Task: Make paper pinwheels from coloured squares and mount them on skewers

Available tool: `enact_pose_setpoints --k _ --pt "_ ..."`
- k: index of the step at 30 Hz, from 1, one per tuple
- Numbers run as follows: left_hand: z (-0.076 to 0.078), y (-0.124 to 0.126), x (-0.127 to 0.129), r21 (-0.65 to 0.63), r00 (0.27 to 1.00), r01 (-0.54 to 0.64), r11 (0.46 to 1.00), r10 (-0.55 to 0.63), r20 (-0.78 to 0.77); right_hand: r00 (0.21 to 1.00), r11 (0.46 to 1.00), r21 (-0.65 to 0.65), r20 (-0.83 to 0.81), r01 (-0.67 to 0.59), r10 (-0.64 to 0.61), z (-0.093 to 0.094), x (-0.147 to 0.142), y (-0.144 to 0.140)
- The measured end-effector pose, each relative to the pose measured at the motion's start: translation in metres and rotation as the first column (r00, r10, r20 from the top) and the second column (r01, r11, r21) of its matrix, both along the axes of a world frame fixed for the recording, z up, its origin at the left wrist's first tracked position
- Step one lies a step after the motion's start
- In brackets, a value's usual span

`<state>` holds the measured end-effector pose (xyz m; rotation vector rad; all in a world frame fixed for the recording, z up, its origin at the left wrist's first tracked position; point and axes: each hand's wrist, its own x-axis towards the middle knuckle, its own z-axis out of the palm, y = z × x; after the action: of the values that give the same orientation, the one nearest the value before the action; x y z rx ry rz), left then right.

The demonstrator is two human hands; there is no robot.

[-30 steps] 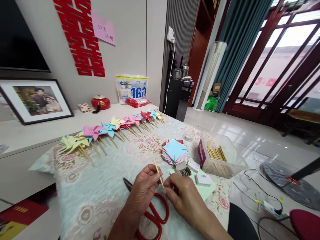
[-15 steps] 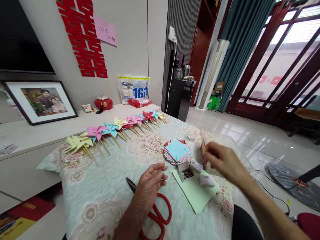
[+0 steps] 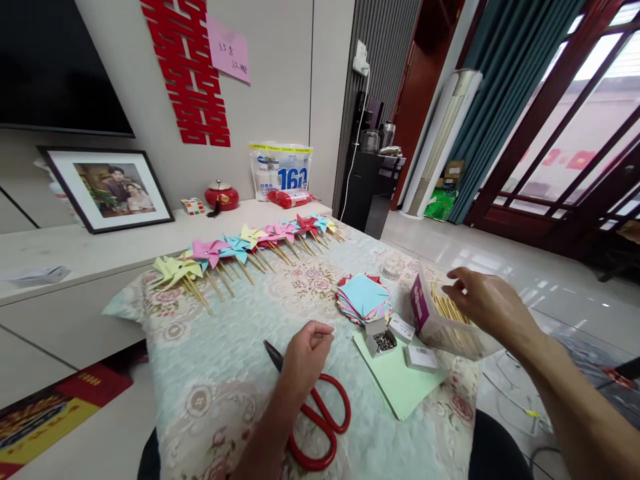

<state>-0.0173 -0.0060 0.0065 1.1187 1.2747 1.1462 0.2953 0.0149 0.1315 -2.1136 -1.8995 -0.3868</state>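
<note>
Row of assembled pinwheels (image 3: 251, 235) laid along far side of worktop (image 3: 220, 347). Work seemingly part-finished: stacked paper squares (image 3: 366, 295), pins (image 3: 384, 342) in opened box, sticks (image 3: 447, 308) in clear tub (image 3: 453, 339) left unused. Right hand (image 3: 485, 293) held over tub, fingers bent; grasp cannot be told. Left hand (image 3: 307, 350) loosely curled above red-handled scissors (image 3: 319, 421), contents likewise unclear. Worktop covered with floral cloth; framed photo (image 3: 123, 190), teal curtain (image 3: 520, 100) beyond.

Clear plastic bin (image 3: 460, 339), matt wooden sticks (image 3: 447, 305), paper pinwheels (image 3: 209, 251), quilted cloth tablecloth (image 3: 225, 347)
</note>
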Motion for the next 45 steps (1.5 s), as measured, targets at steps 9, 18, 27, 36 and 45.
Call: enact_pose_setpoints --k 9,18,27,36,45 --pt "0.005 -0.007 -0.004 0.072 0.661 0.32 0.945 -0.168 -0.731 0.942 0.955 -0.119 -0.235 -0.271 0.239 -0.024 -0.095 0.012" --pt "0.017 0.0 -0.027 -0.124 0.384 0.147 0.981 -0.172 -0.907 0.894 0.92 -0.136 -0.324 -0.368 0.309 -0.078 -0.085 0.043" --pt "0.011 0.0 -0.014 -0.083 0.388 0.072 0.994 -0.104 -0.916 0.795 0.873 -0.096 -0.471 -0.478 0.383 -0.095 -0.072 0.053" --pt "0.011 0.0 -0.013 -0.121 0.302 0.116 0.986 -0.151 -0.941 0.729 0.875 -0.078 -0.591 -0.478 0.345 -0.089 -0.072 0.046" --pt "0.015 0.001 -0.014 -0.167 0.233 0.116 0.979 -0.191 -0.954 0.696 0.777 -0.175 -0.589 -0.605 0.41 -0.064 -0.071 0.016"
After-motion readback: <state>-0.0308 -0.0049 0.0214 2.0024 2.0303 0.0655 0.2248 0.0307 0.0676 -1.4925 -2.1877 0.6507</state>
